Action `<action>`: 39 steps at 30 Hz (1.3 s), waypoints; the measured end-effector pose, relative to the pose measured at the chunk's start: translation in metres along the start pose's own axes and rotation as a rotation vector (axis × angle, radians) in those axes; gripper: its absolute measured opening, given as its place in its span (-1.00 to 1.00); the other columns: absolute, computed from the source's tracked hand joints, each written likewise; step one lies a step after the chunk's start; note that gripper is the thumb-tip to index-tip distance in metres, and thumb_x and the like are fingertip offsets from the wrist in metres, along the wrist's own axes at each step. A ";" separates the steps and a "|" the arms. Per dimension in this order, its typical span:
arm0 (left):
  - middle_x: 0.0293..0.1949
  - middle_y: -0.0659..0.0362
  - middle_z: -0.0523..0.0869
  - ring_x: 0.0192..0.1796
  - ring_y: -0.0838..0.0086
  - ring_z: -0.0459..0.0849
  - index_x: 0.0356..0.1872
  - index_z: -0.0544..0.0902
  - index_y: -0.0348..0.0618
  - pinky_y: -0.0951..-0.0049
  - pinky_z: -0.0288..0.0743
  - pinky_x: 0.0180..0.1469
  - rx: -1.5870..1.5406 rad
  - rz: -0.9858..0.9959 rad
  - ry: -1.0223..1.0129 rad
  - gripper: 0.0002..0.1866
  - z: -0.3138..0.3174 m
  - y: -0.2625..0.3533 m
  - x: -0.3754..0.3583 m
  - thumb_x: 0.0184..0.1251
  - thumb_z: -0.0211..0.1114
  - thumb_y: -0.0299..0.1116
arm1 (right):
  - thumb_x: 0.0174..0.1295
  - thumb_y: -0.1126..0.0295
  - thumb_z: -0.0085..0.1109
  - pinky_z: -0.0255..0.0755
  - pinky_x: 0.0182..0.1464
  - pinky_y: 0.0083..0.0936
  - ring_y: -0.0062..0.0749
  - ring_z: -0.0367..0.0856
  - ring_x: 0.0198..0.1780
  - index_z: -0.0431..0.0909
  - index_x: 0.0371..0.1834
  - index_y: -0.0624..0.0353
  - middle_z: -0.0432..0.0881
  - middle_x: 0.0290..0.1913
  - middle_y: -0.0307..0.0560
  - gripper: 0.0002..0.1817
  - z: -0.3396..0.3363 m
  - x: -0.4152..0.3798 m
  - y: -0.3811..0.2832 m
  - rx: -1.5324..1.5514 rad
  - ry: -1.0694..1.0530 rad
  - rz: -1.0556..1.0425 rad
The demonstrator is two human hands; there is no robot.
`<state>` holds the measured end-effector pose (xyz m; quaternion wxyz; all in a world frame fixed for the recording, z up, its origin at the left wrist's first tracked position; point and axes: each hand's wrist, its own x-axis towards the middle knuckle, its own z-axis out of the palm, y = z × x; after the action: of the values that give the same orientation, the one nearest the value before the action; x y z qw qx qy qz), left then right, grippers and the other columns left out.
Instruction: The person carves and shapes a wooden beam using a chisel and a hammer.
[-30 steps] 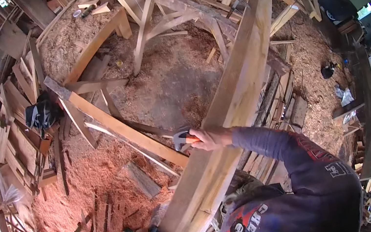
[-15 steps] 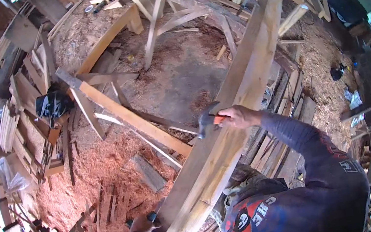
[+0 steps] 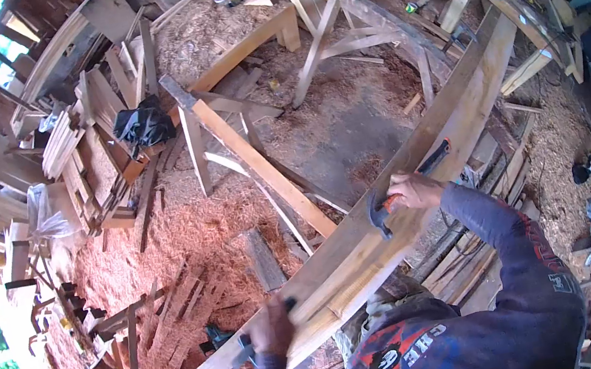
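Long curved plank (image 3: 418, 163) of pale, bare wood, sawn and matt, with rougher, splintered grain near the lower end. Hammer (image 3: 394, 203) with a dull grey metal head and an orange-and-black handle, looked like rubber or plastic, gripped in the right hand (image 3: 414, 191). Tool (image 3: 241, 344) at the left hand (image 3: 274, 329) with a teal plastic-looking body, too blurred for more. Sleeve (image 3: 511, 241) of soft, matt dark blue cloth with printed lettering. Floor (image 3: 186, 235) covered in reddish, fluffy sawdust and shavings. Black bag (image 3: 143, 124) of glossy, crumpled plastic. Stacked offcuts (image 3: 67, 146) of rough unfinished timber.
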<state>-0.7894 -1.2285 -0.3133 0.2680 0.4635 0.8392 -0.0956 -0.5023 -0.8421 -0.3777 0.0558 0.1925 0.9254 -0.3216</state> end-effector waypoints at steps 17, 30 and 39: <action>0.25 -0.17 0.43 0.26 0.00 0.46 0.46 0.32 -0.13 0.00 0.32 0.33 -0.080 0.482 0.600 -0.37 0.112 0.156 0.053 0.32 0.07 -0.29 | 0.24 0.42 0.29 0.36 0.25 -0.11 0.10 0.49 0.18 0.49 0.09 0.28 0.56 0.09 0.14 -0.63 0.045 -0.071 -0.046 -0.040 0.376 0.046; 0.36 -0.08 0.32 0.45 0.02 0.23 0.48 0.30 0.00 -0.05 0.09 0.44 -0.347 -0.090 0.688 -0.21 0.149 0.079 -0.077 0.25 0.37 -0.04 | 0.18 0.51 0.30 0.36 0.25 -0.09 0.10 0.48 0.18 0.48 0.14 0.23 0.49 0.21 0.08 -0.57 0.120 -0.052 -0.172 -0.005 0.137 -0.464; 0.17 -0.15 0.47 0.26 -0.03 0.42 0.33 0.38 -0.13 0.01 0.33 0.23 -0.638 -0.707 0.443 -0.39 0.301 0.029 -0.270 0.28 0.25 -0.16 | 0.21 0.49 0.27 0.42 0.17 -0.10 0.10 0.57 0.06 0.53 0.03 0.23 0.59 0.03 0.12 -0.68 0.198 -0.030 -0.297 -0.020 -0.162 -0.865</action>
<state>-0.5416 -1.5320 -0.4171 0.1635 0.0562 0.9683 0.1803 -0.5955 -1.1871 -0.3565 -0.0097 -0.2389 0.9166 -0.3204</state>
